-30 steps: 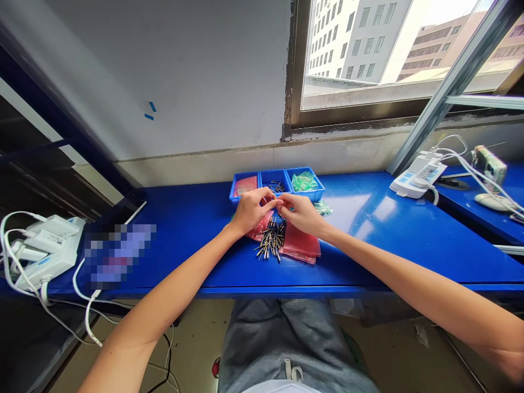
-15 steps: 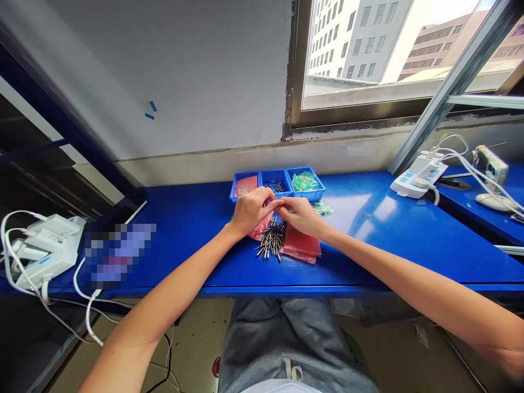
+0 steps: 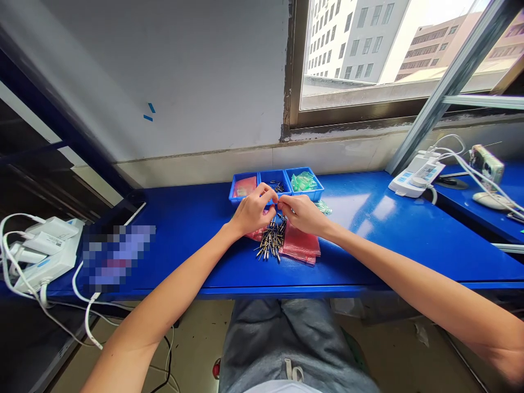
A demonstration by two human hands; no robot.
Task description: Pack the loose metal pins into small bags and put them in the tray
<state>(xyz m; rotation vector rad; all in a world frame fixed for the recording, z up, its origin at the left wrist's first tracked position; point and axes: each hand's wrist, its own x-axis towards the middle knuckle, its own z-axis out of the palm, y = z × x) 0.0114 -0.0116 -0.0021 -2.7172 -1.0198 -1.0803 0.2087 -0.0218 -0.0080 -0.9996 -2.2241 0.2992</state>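
My left hand [image 3: 254, 209] and my right hand [image 3: 299, 212] meet almost fingertip to fingertip above a pile of small dark pins with metallic tips [image 3: 270, 241]. Both have their fingers pinched; whatever lies between them is too small to make out. Right of the pile, under my right hand, lies a stack of red plastic bags [image 3: 301, 245]. More red plastic [image 3: 256, 234] shows below my left hand. Behind the hands stand joined blue bins: one with a red bag [image 3: 244, 187], one with dark pins [image 3: 278, 186], one with green bags [image 3: 303, 182].
Green plastic [image 3: 324, 207] lies beside the bins on the blue table [image 3: 184, 234]. White power strips with cables stand at the left [image 3: 53, 251] and right [image 3: 415, 174]. A blurred-out object [image 3: 123, 254] lies at the left. A phone-like device [image 3: 487, 164] stands far right.
The fingertips of my two hands have come slightly apart, and the fingers of my left hand are more raised and curled. The view has shifted slightly.
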